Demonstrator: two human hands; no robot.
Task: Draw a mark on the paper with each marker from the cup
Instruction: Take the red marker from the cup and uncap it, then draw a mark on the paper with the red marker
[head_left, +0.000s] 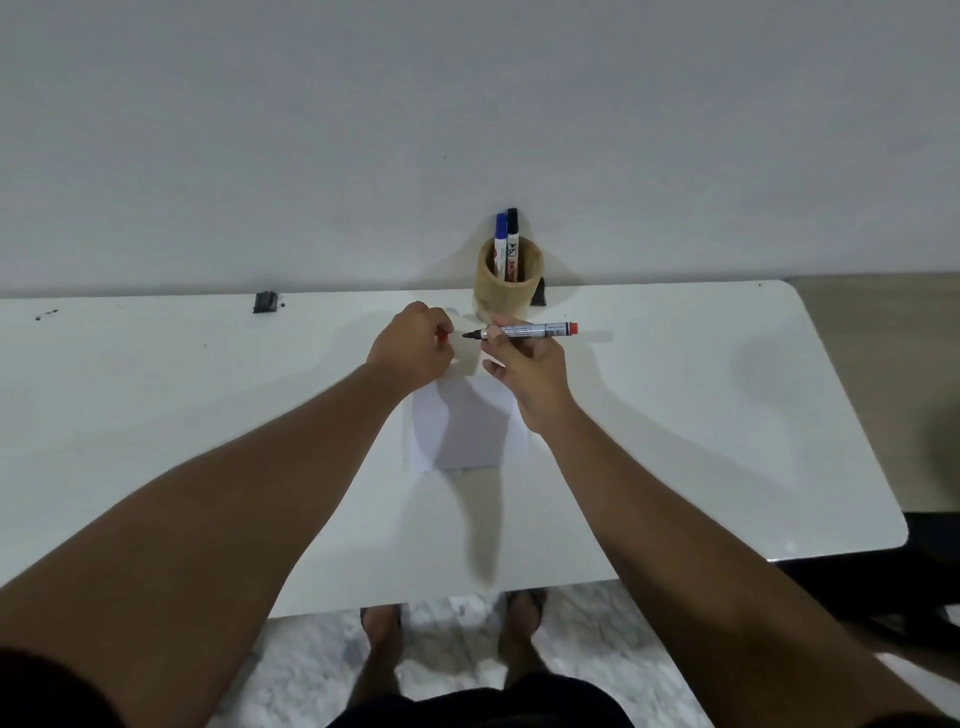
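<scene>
A tan wooden cup (508, 291) stands at the table's far edge against the wall, with a blue-capped marker (500, 239) and a black-capped marker (512, 236) upright in it. My right hand (524, 374) holds a grey marker with a red end (535, 330) level above the table, its bare dark tip pointing left. My left hand (410, 345) is closed around a small red cap (442, 336), just left of that tip. A white sheet of paper (467, 431) lies on the table below both hands, partly shaded by them.
The white table (701, 415) runs wide left and right, with its rounded corner at the right. A small black clip-like object (265, 302) sits at the far edge on the left. Another dark piece (540, 293) shows behind the cup.
</scene>
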